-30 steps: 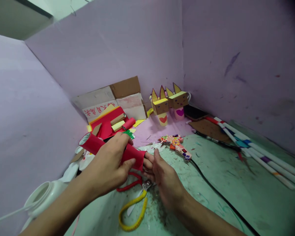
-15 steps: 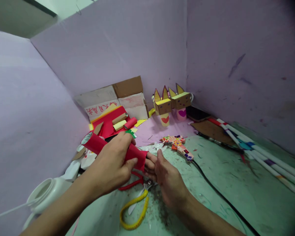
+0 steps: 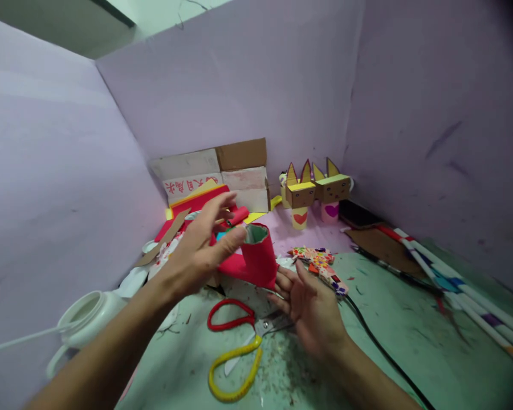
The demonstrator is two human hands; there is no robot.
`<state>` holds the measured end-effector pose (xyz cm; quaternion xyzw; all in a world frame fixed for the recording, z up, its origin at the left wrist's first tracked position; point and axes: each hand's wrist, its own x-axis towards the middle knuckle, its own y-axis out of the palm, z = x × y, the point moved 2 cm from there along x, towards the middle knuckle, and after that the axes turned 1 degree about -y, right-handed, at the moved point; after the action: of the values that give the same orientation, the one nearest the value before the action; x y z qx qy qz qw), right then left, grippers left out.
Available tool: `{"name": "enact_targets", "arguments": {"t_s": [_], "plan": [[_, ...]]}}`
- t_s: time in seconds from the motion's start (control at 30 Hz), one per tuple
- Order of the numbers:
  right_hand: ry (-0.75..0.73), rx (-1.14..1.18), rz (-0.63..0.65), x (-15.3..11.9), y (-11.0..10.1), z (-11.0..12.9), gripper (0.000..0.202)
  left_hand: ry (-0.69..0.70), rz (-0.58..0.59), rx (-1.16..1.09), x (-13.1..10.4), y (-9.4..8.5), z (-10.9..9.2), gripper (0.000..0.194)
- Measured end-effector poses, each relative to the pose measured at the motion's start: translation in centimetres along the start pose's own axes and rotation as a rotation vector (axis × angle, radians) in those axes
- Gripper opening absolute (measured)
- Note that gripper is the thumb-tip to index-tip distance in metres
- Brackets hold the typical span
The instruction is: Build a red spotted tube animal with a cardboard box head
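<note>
A red paper-covered tube (image 3: 260,256) stands nearly upright between my hands, its hollow end facing up, with a flap of red paper spreading left from it. My left hand (image 3: 205,242) is open just left of the tube, thumb and fingers apart, the thumb close to its rim. My right hand (image 3: 310,296) is open, palm up, its fingertips at the lower right edge of the red paper. Below them lie scissors (image 3: 235,367) with one red and one yellow handle. A floral-patterned glue gun (image 3: 325,267) is just beyond my right hand.
Two cardboard animal figures (image 3: 300,199) with pointed ears stand at the back. An opened cardboard box (image 3: 243,185) leans on the wall behind red and yellow paper. A white jug (image 3: 89,319) sits left; striped sticks (image 3: 461,290) and a black cable lie right.
The red tube has turned from lying slanted to nearly upright. My left hand has opened off it, and my right fingers have come out from its end. The view has shifted slightly.
</note>
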<state>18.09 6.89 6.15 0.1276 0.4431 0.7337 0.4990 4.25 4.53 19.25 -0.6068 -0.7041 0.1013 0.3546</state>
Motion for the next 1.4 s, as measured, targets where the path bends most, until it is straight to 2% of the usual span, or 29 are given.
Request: {"name": "enact_targets", "arguments": {"t_s": [0.1,0.13,0.17,0.3,0.33,0.4,0.5,0.6,0.7,0.8,0.87,0.93,1.0,1.1,1.27,1.33,1.4], "plan": [[0.022,0.029,-0.049,0.2,-0.3,0.2,0.027,-0.052,-0.363,-0.145,-2.3,-0.7,2.3,0.028],[0.025,0.036,-0.056,0.3,-0.4,0.3,0.027,-0.117,-0.428,-0.180,-3.4,-0.3,3.5,0.019],[0.022,0.043,-0.054,0.3,-0.4,0.3,0.026,-0.223,-0.437,-0.241,-4.4,0.4,4.8,0.014],[-0.006,0.064,0.010,0.5,-0.5,0.1,0.027,-0.773,-0.216,-0.645,-7.6,5.2,9.9,0.013],[-0.009,0.068,0.025,0.5,-0.5,-0.1,0.028,-0.837,-0.188,-0.781,-8.0,6.3,10.6,0.015],[-0.015,0.079,0.049,0.4,-0.5,-0.3,0.029,-0.824,-0.185,-1.076,-8.0,7.9,11.1,0.013],[-0.026,0.084,0.067,0.2,-0.3,-0.5,0.029,-0.687,-0.236,-1.420,-6.9,8.6,10.8,0.008],[-0.037,0.082,0.086,-0.1,0.1,-0.7,0.031,-0.595,-0.314,-1.592,-5.4,8.8,10.4,0.006],[-0.048,0.079,0.116,-0.4,0.6,-1.1,0.030,-0.591,-0.359,-1.694,-4.5,8.9,10.6,0.008],[-0.019,-0.007,0.102,-0.5,0.2,-1.9,0.027,-0.577,-0.336,-1.711,-4.1,8.4,11.0,0.015],[0.003,-0.168,0.005,-0.4,-0.6,-2.4,0.028,-0.578,-0.289,-1.674,-4.1,7.5,11.5,0.021],[-0.063,-0.364,-0.100,-0.3,-1.5,-2.1,0.031,-0.606,-0.228,-1.627,-4.3,6.6,12.1,0.024],[-0.212,-0.507,-0.129,-0.1,-1.8,-1.2,0.038,-0.634,-0.165,-1.607,-4.6,5.8,12.5,0.027],[-0.376,-0.596,-0.029,0.1,-0.8,0.5,0.046,-0.631,-0.085,-1.646,-4.9,5.4,12.5,0.031],[-0.469,-0.653,0.179,0.3,1.6,1.8,0.042,-0.646,0.045,-1.640,-5.3,5.8,11.1,0.028],[-0.512,-0.617,0.184,0.4,1.7,1.7,0.037,-0.661,0.107,-1.629,-5.3,5.9,10.9,0.026],[-0.542,-0.575,0.130,0.8,1.1,1.5,0.035,-0.645,0.191,-1.636,-5.3,6.1,11.3,0.028]]}}
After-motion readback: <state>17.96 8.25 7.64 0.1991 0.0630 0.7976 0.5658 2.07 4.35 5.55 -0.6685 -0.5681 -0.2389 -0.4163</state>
